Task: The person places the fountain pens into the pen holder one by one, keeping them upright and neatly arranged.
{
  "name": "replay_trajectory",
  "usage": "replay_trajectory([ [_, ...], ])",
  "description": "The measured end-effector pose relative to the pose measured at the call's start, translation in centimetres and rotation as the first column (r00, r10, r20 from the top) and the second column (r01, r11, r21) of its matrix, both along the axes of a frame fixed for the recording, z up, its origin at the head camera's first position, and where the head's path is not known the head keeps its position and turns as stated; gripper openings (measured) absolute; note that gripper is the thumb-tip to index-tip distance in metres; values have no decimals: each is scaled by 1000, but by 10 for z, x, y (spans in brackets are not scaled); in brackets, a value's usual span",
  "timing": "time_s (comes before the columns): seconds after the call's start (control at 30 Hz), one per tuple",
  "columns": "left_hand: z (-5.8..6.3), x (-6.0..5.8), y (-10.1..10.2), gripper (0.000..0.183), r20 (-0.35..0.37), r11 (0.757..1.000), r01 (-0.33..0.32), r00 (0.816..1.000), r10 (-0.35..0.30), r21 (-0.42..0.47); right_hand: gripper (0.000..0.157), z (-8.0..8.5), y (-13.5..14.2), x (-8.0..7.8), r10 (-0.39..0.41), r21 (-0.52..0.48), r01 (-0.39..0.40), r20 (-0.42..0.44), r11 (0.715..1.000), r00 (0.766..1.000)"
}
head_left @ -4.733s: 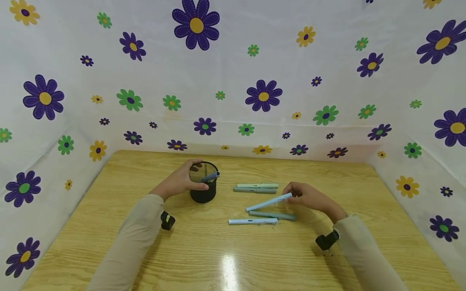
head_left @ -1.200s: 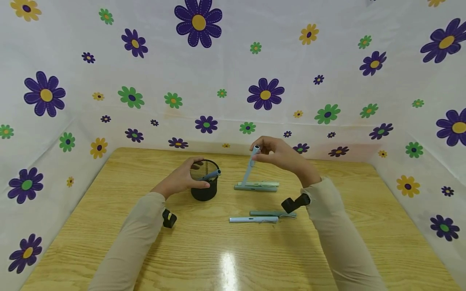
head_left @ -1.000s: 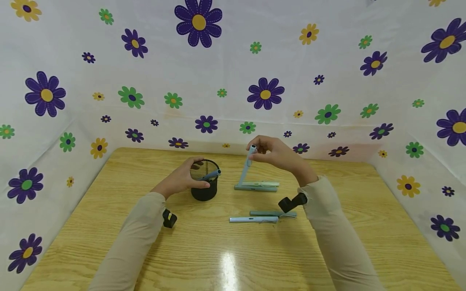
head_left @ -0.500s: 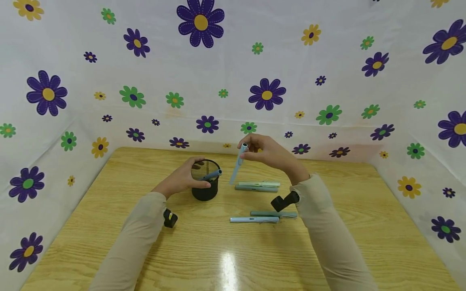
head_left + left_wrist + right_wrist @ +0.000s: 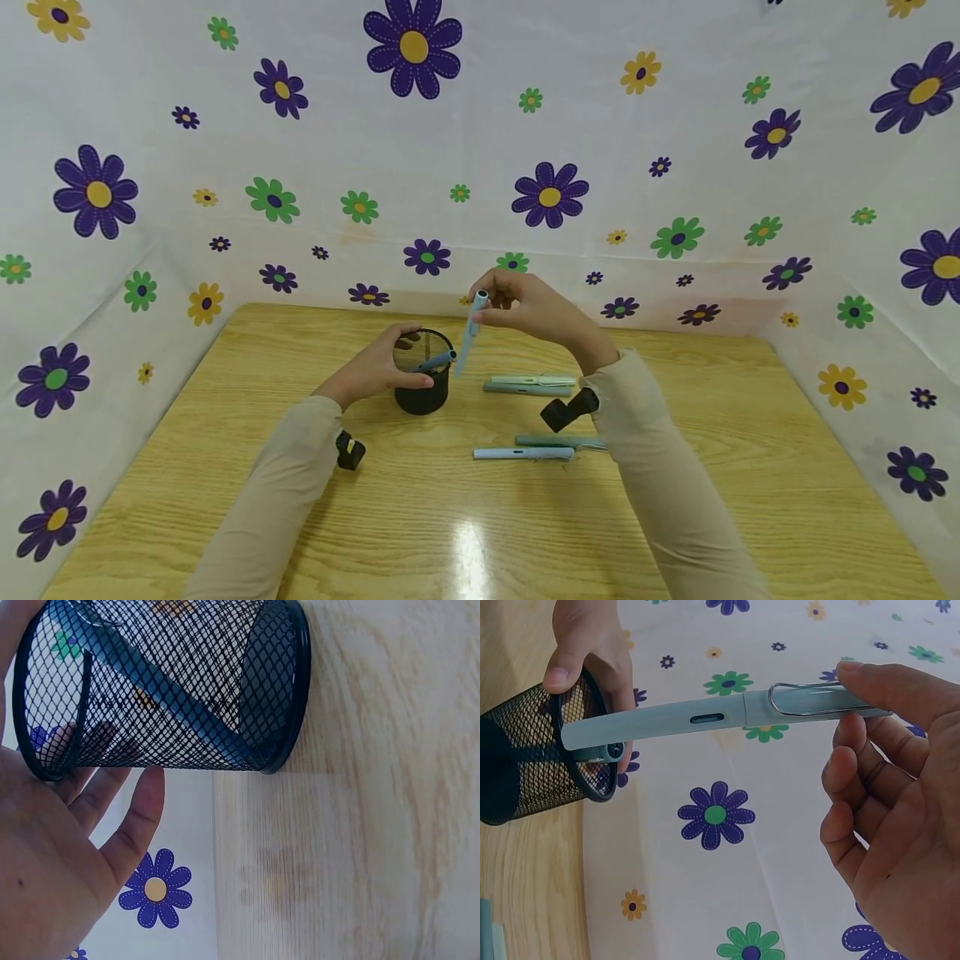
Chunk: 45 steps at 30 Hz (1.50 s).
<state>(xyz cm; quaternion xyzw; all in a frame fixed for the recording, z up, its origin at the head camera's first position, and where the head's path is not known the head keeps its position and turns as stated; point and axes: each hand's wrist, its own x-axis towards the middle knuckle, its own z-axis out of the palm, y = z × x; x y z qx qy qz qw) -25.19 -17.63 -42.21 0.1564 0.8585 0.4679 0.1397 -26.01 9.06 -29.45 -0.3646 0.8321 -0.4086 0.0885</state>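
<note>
My left hand (image 5: 375, 367) grips the black mesh pen holder (image 5: 422, 397) round its rim, thumb in front and fingers behind. The holder stands upright on the table. One blue-grey pen (image 5: 435, 362) leans inside it, slanting across the mesh in the left wrist view. Between thumb and fingers, my right hand (image 5: 536, 310) pinches a light blue capped pen (image 5: 667, 722) by its clip end. That pen hangs steeply tilted just right of the holder, above the table. In the right wrist view its lower end overlaps the holder's mouth; whether it touches the rim I cannot tell.
Right of the holder lie a pale green pen (image 5: 534, 380) and a grey-green pen (image 5: 525, 389), side by side. Nearer me are a light blue pen (image 5: 521, 453) and a dark green pen (image 5: 555, 441), partly behind the right wrist camera (image 5: 568, 410). Flowered cloth (image 5: 465, 142) encloses the wooden table (image 5: 390, 517).
My right hand picked the light blue pen up from among the others, tilted it upright and carried it left towards the holder. My left hand stays on the holder.
</note>
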Motion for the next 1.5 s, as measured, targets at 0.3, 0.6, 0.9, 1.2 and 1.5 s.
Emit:
replay_trajectory([
  [0.3, -2, 1, -1, 95, 3, 1000, 1, 1000, -1, 10, 19, -2, -13, -1, 30, -15, -31, -20, 999, 999],
  [0.6, -1, -1, 2, 95, -5, 1000, 7, 1000, -7, 9, 21, -6, -21, -5, 21, -33, -22, -35, 999, 999],
  [0.9, -2, -3, 2, 92, 9, 1000, 13, 1000, -13, 19, 19, -17, -29, -9, 21, -22, -21, -13, 1000, 1000],
  [1.2, -2, -2, 2, 96, 13, 1000, 19, 1000, -19, 25, 20, -26, -31, -8, 11, 22, -12, 15, 1000, 1000],
  [1.5, 0, 1, 1, 98, 15, 1000, -2, 1000, 2, 6, 23, -31, -35, -5, 11, 72, -12, 22, 997, 1000],
])
